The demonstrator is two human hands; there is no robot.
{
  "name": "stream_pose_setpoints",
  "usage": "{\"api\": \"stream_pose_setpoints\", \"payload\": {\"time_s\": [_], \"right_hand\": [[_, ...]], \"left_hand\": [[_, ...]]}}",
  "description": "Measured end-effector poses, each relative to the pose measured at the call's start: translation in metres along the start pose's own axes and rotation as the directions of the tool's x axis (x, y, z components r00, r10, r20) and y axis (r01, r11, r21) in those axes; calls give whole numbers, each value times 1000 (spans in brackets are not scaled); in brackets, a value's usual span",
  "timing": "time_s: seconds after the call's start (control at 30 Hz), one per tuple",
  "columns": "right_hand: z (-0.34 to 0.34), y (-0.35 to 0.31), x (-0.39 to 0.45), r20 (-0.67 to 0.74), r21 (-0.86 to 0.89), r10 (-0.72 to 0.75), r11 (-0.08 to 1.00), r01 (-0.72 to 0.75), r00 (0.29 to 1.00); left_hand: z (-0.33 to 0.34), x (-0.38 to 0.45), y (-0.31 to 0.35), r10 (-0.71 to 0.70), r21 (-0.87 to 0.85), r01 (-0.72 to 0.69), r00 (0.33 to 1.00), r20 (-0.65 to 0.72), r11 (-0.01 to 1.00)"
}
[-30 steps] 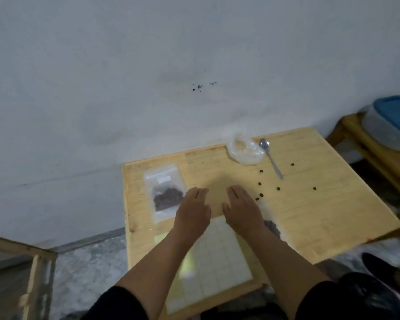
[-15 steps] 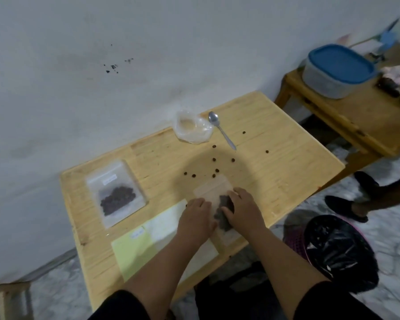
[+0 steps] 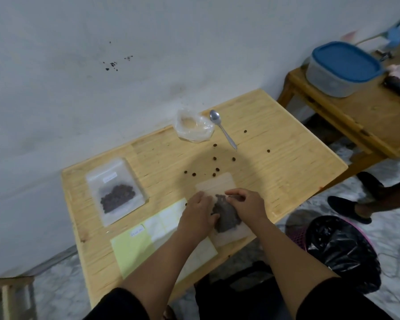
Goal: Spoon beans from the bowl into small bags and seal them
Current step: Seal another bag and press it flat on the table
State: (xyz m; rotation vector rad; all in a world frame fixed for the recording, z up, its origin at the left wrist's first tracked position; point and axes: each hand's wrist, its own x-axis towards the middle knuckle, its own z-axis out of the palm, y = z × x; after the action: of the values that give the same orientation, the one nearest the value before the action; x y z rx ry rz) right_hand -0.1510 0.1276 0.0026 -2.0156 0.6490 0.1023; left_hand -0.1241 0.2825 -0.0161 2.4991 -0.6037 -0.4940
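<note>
Your left hand [image 3: 198, 212] and right hand [image 3: 247, 204] rest curled on the filled bag [image 3: 226, 218] lying flat near the table's [image 3: 286, 158] front edge; press unevenly and the unsealed mouth could leak beans [image 3: 225, 218], joining the loose beans [image 3: 214, 168] already scattered. Since half a second ago your hands have barely shifted on it.
</note>
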Motion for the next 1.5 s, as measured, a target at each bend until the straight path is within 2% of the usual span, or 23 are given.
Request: {"api": "stream_pose_setpoints", "payload": {"time_s": [0.07, 0.17, 0.3, 0.43, 0.53, 0.67, 0.77, 0.87, 0.93, 1.0, 1.27, 1.5], "right_hand": [[0, -8, -3, 5, 82, -9, 997, 9, 1000], [3, -22, -7, 17, 189, -29, 982, 26, 999], [14, -48, -17, 66, 351, -50, 936, 24, 997], [34, -74, -33, 164, 432, -108, 901, 27, 981], [59, -89, -45, 251, 495, -133, 869, -9, 959], [94, -105, -64, 354, 559, -198, 828, -37, 914], [117, -99, -76, 333, 462, -188, 887, 13, 924], [136, -82, -85, 276, 179, -178, 975, 132, 945], [145, -71, -89, 276, -37, -163, 983, 180, 947], [154, -66, -92, 284, -160, -152, 966, 203, 947], [187, -68, -94, 199, -313, -144, 928, 202, 970], [204, -74, -92, 71, -320, -128, 936, 145, 989]], "left_hand": [[-5, -2, 1, -48, -36, 47, 998, -32, 998], [-20, -8, 2, -211, -209, 185, 971, -109, 960], [-48, -19, -5, -208, -371, 101, 942, -262, 923], [-83, -45, -16, -360, -690, 89, 896, -260, 718], [-104, -70, -35, -387, -747, 15, 862, -327, 664], [-123, -107, -67, -466, -764, 1, 793, -393, 645], [-128, -135, -92, -574, -806, 12, 709, -410, 591], [-126, -161, -112, -659, -834, 33, 631, -410, 550], [-123, -178, -123, -689, -843, 34, 594, -415, 537], [-118, -193, -133, -713, -851, 42, 569, -410, 524], [-96, -228, -159, -778, -879, 99, 518, -355, 467], [-98, -233, -157, -782, -887, 118, 533, -323, 446]]}}
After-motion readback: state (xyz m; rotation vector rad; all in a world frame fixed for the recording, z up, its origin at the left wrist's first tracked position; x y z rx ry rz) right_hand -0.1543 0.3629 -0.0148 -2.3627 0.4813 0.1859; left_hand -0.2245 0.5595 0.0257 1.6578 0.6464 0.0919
